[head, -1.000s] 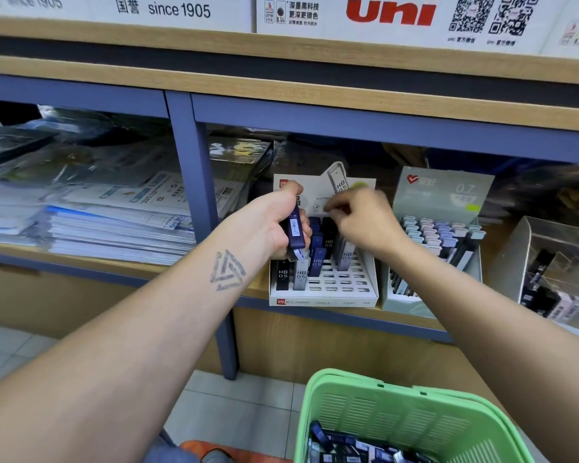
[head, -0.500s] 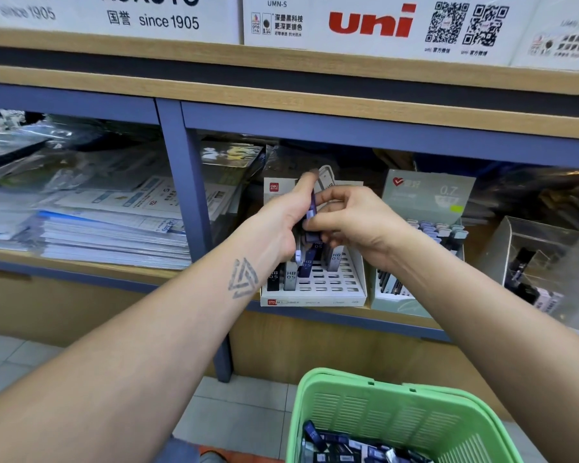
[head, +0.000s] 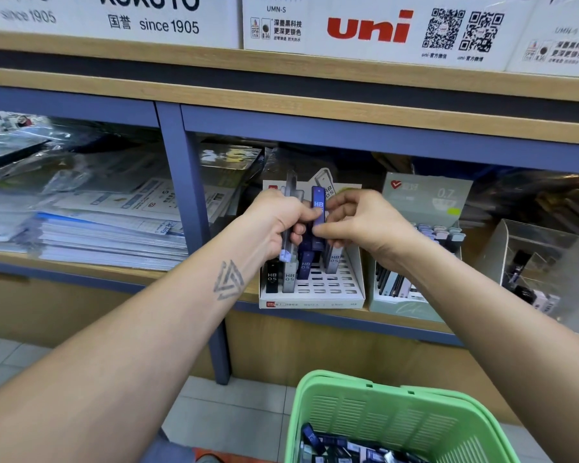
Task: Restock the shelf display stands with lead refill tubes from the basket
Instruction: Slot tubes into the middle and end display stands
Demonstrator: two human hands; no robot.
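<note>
Now pinching one dark-blue plastic HB lead refill tube (head: 318,208) between right-hand fingers (head: 340,208), drawing it from left-hand (head: 278,222) bundle toward white slotted cardboard display stand (head: 315,289).

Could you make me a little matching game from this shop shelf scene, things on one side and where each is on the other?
Things:
1. blue HB tube
2. green basket
3. white display stand
4. clear bin

Places:
A. far right on the shelf
B. on the shelf, under the hands
C. pinched between the hands
D. low, in front of the shelf

Pairs: 1-C, 2-D, 3-B, 4-A
</note>
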